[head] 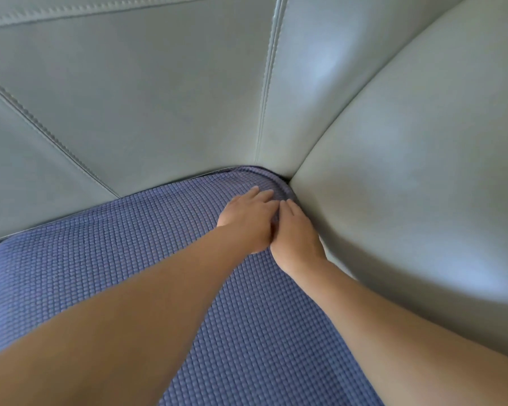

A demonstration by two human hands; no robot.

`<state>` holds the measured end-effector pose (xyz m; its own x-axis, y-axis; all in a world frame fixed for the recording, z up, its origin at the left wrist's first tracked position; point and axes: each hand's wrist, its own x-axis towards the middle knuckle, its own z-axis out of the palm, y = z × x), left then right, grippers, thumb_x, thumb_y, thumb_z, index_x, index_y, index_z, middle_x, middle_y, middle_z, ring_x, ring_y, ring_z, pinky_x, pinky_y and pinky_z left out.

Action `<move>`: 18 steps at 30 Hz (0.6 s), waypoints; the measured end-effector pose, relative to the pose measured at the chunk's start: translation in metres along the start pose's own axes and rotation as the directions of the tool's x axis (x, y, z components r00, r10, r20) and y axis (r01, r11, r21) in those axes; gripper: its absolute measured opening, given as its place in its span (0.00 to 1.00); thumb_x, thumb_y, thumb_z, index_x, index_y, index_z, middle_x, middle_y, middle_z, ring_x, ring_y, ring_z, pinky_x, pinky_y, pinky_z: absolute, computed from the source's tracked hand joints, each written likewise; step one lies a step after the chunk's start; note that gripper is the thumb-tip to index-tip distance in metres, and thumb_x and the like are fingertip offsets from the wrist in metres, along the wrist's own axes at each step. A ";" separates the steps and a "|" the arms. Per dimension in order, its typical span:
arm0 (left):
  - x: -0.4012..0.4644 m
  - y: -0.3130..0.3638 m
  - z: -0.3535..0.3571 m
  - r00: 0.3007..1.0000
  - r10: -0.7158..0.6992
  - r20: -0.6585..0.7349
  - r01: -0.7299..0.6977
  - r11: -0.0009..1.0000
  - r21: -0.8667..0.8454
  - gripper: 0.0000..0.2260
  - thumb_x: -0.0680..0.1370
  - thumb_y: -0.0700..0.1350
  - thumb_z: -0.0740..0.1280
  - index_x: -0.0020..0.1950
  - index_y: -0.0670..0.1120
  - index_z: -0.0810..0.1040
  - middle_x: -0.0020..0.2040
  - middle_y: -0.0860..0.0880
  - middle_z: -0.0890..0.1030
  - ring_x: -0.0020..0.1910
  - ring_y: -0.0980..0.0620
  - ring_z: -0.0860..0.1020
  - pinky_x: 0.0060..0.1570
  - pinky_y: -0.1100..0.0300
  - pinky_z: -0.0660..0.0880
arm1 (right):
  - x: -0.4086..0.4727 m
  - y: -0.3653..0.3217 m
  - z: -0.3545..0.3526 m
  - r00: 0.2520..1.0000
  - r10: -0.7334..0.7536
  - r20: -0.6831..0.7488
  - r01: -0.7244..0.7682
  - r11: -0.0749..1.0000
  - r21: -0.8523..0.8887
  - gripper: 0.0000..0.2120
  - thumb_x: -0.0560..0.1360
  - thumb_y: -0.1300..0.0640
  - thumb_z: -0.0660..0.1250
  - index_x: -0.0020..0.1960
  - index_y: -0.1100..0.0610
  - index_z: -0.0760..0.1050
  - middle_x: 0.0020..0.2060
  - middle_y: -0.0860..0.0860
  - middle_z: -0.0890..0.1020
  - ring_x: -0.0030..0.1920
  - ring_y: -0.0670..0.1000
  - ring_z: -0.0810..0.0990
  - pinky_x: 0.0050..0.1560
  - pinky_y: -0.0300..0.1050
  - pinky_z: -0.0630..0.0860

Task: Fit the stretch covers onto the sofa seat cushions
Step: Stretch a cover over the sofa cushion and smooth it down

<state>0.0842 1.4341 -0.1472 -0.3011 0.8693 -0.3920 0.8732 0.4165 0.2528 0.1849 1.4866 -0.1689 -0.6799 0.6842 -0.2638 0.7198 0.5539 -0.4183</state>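
Item 1. My two bare forearms: both reach forward from the near edge and converge toward the far right corner of the seat.

Item 2. Blue waffle-textured stretch cover point(129, 273): pulled over the sofa seat cushion, lying smooth across the near and middle area, bunched in a small ridge at the far right corner. Judged nearly fitted here, with that corner left to settle.

Item 3. My left hand point(248, 219): palm down on the cover, fingers straight and relaxed, pressing the fabric flat, likely to hold it while the corner is worked.

Item 4. My right hand point(295, 235): touching the left, beside the armrest, fingers extended toward the ridge; their tips seem to push fabric into the gap. Whether they pinch any cloth I cannot tell.

Item 5. Pale grey leather armrest point(423, 171): bulging against the cushion's right side.

Item 6. Pale grey leather stitched backrest point(159, 98): meets the cushion's rear edge.
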 end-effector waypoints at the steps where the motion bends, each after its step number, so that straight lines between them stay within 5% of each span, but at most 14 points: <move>1: -0.004 0.004 0.004 0.999 0.035 -0.001 -0.035 0.999 0.023 0.25 0.82 0.52 0.58 0.78 0.53 0.57 0.80 0.52 0.53 0.78 0.49 0.49 0.76 0.49 0.53 | -0.011 0.003 0.002 1.000 0.012 -0.022 -0.012 1.000 0.000 0.21 0.80 0.58 0.56 0.73 0.58 0.62 0.73 0.54 0.64 0.73 0.52 0.63 0.72 0.48 0.63; 5: -0.015 0.025 0.025 0.994 0.108 0.034 -0.110 0.990 0.091 0.27 0.81 0.52 0.59 0.79 0.54 0.54 0.80 0.54 0.51 0.79 0.48 0.47 0.76 0.48 0.52 | -0.031 0.029 0.026 0.993 0.114 0.018 -0.115 0.992 0.054 0.25 0.81 0.56 0.54 0.76 0.57 0.53 0.76 0.52 0.59 0.75 0.49 0.58 0.74 0.46 0.59; 11: -0.015 0.039 0.023 0.998 0.045 0.041 -0.049 0.995 0.086 0.27 0.81 0.47 0.61 0.78 0.52 0.57 0.78 0.54 0.56 0.78 0.46 0.49 0.75 0.46 0.54 | -0.026 0.033 0.014 0.978 0.069 0.195 -0.082 0.995 0.059 0.34 0.79 0.54 0.59 0.78 0.61 0.45 0.78 0.53 0.49 0.77 0.49 0.50 0.76 0.43 0.49; 18: -0.049 0.055 0.031 0.983 0.184 0.021 -0.185 0.973 0.136 0.25 0.78 0.53 0.64 0.75 0.53 0.65 0.76 0.53 0.62 0.77 0.48 0.57 0.74 0.50 0.58 | -0.108 0.027 -0.001 0.998 -0.018 0.068 0.015 0.999 0.041 0.29 0.76 0.60 0.62 0.75 0.58 0.58 0.72 0.53 0.66 0.72 0.50 0.64 0.72 0.44 0.63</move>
<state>0.1593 1.4058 -0.1419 -0.1271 0.9254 -0.3570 0.9577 0.2082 0.1988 0.2780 1.4280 -0.1512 -0.7006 0.6403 -0.3150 0.7031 0.5442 -0.4577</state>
